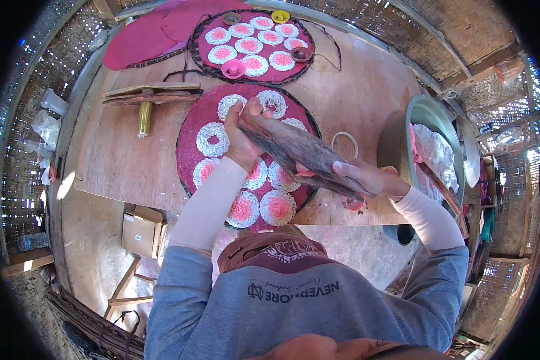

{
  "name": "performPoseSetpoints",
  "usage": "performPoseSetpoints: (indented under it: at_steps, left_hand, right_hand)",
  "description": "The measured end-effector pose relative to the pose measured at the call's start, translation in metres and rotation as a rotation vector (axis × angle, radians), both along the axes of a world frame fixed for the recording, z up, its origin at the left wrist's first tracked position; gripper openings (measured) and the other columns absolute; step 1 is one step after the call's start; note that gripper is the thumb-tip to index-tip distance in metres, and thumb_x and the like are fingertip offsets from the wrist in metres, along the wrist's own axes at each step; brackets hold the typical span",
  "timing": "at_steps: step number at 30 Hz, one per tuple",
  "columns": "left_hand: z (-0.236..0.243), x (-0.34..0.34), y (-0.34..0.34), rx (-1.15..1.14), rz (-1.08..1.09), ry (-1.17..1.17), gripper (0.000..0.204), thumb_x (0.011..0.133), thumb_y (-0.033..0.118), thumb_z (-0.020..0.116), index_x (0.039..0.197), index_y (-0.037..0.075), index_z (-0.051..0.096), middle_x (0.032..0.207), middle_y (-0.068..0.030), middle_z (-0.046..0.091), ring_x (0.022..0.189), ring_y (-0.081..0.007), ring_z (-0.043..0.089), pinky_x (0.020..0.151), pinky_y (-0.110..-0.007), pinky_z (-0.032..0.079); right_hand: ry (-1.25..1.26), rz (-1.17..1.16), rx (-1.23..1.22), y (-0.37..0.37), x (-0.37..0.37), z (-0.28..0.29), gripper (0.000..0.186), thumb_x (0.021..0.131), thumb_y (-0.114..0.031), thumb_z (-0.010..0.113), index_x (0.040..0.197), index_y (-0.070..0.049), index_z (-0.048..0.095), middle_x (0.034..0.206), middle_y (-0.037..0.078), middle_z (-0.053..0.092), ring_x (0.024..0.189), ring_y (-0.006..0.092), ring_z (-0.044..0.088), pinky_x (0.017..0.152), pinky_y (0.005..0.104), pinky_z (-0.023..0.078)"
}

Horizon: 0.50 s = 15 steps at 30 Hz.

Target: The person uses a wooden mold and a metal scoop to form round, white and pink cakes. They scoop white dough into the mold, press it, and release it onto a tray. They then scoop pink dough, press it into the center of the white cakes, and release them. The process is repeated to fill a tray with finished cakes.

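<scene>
A long, dark, weathered wooden hand press [297,144] slants across the tray, held up above it. Its far left end is gripped by my left hand [244,135], fingers curled around the wood. Around its near right end closes my right hand [369,176], with the thumb lying on top. Something pink shows at the gap between its wooden parts; whatever lies beneath is hidden. Below is a round tray [189,129] lined with magenta cloth, carrying several white noodle-like rounds [242,208]. Some have pink centres, while a ring [212,140] has an open middle.
Another wooden press with a brass cylinder [144,119] lies on the wooden table [120,162] at left. Behind stands a second tray [201,45] with rounds and small bowls. A green tub [409,129] holding white dough-like material is at right, near a pale ring [356,144].
</scene>
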<state>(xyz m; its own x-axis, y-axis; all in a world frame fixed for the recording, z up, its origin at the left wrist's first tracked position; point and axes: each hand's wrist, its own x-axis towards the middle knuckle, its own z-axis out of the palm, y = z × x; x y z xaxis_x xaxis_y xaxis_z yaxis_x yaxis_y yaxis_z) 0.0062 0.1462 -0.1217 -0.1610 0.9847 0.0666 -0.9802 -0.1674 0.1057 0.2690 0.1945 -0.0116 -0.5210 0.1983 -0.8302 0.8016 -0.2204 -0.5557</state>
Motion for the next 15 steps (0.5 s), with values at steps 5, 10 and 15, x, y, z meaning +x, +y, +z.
performPoseSetpoints:
  at_steps: [5,10,15]
  left_hand:
    - [0.038,-0.028,0.010,0.116,0.157,0.226,0.024,0.088,0.037,0.044,0.080,0.014,0.045,0.073,0.0051,0.048,0.077,-0.0167,0.051,0.072,-0.033,0.042]
    - [0.062,-0.076,0.018,0.215,0.168,0.171,0.032,0.088,0.042,0.043,0.089,0.012,0.056,0.072,0.0010,0.052,0.078,-0.0230,0.053,0.073,-0.038,0.044]
    - [0.021,-0.088,0.021,0.163,0.224,0.163,0.025,0.087,0.036,0.041,0.082,0.012,0.047,0.071,0.0015,0.049,0.081,-0.0212,0.052,0.073,-0.036,0.043]
  right_hand:
    - [0.345,-0.012,0.277,-0.007,-0.029,0.007,0.070,0.087,-0.061,0.043,0.115,0.001,0.057,0.101,0.010,0.060,0.085,0.0141,0.057,0.073,0.0282,0.045]
    - [0.302,-0.106,0.188,0.011,-0.067,0.016,0.071,0.086,-0.064,0.041,0.112,-0.001,0.059,0.093,0.007,0.062,0.079,0.0135,0.056,0.068,0.0256,0.044]
    - [0.313,-0.081,0.124,0.032,-0.088,-0.016,0.070,0.084,-0.067,0.043,0.097,-0.002,0.064,0.077,0.004,0.059,0.067,0.0112,0.053,0.058,0.0252,0.041]
